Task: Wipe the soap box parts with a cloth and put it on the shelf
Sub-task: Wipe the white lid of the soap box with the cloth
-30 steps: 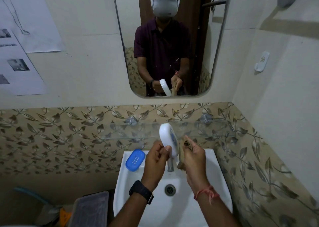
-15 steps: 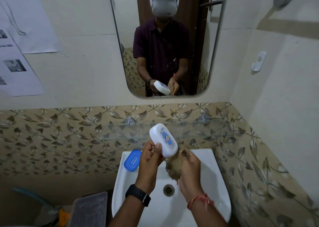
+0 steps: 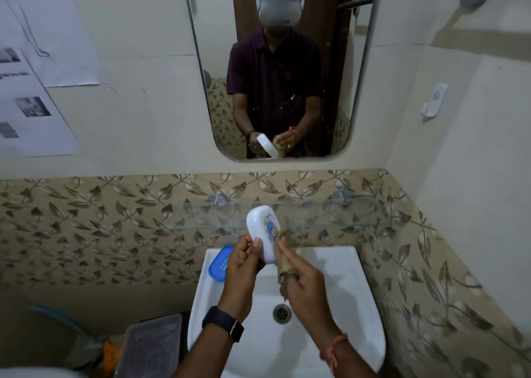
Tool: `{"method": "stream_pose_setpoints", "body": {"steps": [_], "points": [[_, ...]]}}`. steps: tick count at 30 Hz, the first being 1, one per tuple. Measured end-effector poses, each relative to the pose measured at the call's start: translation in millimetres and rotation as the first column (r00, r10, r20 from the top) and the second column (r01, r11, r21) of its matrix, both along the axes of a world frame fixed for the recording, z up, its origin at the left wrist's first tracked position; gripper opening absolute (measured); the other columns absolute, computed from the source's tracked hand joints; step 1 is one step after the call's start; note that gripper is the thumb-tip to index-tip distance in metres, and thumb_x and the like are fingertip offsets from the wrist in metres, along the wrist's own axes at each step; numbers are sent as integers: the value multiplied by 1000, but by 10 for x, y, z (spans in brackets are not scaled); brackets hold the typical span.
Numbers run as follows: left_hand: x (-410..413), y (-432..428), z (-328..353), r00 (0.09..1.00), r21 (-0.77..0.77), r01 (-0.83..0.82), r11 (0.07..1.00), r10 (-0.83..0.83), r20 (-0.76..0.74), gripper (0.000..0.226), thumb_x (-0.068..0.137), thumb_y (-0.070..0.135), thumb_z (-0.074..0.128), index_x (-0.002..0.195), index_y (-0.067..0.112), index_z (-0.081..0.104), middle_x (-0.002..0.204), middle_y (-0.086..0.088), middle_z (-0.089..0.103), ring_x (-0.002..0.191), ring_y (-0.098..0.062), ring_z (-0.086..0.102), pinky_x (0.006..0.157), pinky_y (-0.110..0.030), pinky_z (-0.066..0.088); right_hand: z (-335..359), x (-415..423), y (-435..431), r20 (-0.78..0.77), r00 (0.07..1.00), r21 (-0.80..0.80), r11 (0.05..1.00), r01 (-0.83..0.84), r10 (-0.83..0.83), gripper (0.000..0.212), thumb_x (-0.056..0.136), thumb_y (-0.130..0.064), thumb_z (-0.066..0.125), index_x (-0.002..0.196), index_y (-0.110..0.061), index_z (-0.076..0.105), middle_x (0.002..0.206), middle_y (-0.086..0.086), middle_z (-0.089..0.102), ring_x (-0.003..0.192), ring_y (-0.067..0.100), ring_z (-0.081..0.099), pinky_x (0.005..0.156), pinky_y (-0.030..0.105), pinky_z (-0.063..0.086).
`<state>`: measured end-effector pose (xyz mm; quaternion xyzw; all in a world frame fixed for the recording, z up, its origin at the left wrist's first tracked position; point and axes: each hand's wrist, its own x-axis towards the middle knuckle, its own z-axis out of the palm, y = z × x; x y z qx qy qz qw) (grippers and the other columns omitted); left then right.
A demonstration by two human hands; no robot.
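lid (image 3: 263, 232) pinched at lower end by left hand (image 3: 244, 265), long axis upright, frame centre | cloth (image 3: 283, 265) gripped in right hand (image 3: 304, 277), pressed on lid's right edge

Insert (image 3: 220, 264) on sink (image 3: 356, 291) rim — shelf (image 3: 316, 214) behind, above.

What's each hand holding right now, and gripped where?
Left hand holds the white soap box lid by its lower end, thumb on the near face. Right hand holds the brown cloth, bunched in the fingers and pressed against the lid's right edge.
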<state>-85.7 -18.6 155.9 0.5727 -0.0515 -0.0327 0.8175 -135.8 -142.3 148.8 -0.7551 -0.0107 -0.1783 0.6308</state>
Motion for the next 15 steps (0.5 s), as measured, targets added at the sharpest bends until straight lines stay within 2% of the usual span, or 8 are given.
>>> {"method": "stream_pose_setpoints", "body": {"steps": [3,4,6,8,11,14,15], "points": [[-56,-21,-37,996,44,81,996,-79,-39,27,105,20,51,124,5,63,122,-18,73,111,-28,70,90,-33,58,176,221,-56,-44,998,41,998,49,-47,66,88,18,45,140,-22,53,144,-2,56,114,11,57,102,26,43],[-75,-37,-45,994,70,105,992,-101,-51,26,106,20,51,123,8,64,119,-17,74,109,-28,70,89,-33,58,236,278,-46,-26,999,27,999,43,-42,65,88,17,45,140,-21,53,146,-5,53,116,10,56,102,24,43],[-97,-61,-50,992,98,115,988,-109,-66,24,106,19,50,123,12,66,117,-17,75,107,-27,71,89,-32,59,308,316,17,26,1000,-28,1000,4,-3,65,89,16,47,141,-23,52,147,-14,48,135,3,47,113,21,37],[-85,-59,-42,995,92,69,993,-63,-74,24,106,15,49,123,15,66,116,-16,75,106,-25,72,89,-33,59,245,236,107,60,997,-93,995,-41,47,67,89,16,48,141,-25,52,149,-12,47,141,1,39,117,25,34],[-29,1,-12,999,91,7,996,-2,-55,24,105,18,51,123,10,65,119,-18,74,112,-30,70,97,-43,55,1,19,122,118,989,-171,983,-69,90,70,85,20,44,142,-20,52,150,-6,50,142,8,41,118,35,36],[-26,52,-38,999,129,36,991,-30,-43,28,105,23,52,124,6,63,121,-17,73,118,-37,66,103,-50,53,-60,46,26,39,999,-60,998,29,-26,71,88,21,45,139,-29,48,144,3,57,125,16,56,109,47,45],[-41,50,-59,997,150,64,987,-58,-46,29,105,24,51,126,7,63,122,-16,73,119,-36,66,103,-49,53,-10,124,6,-16,997,-1,997,74,-74,71,89,20,44,137,-32,46,143,7,58,117,18,59,105,46,48]]}}
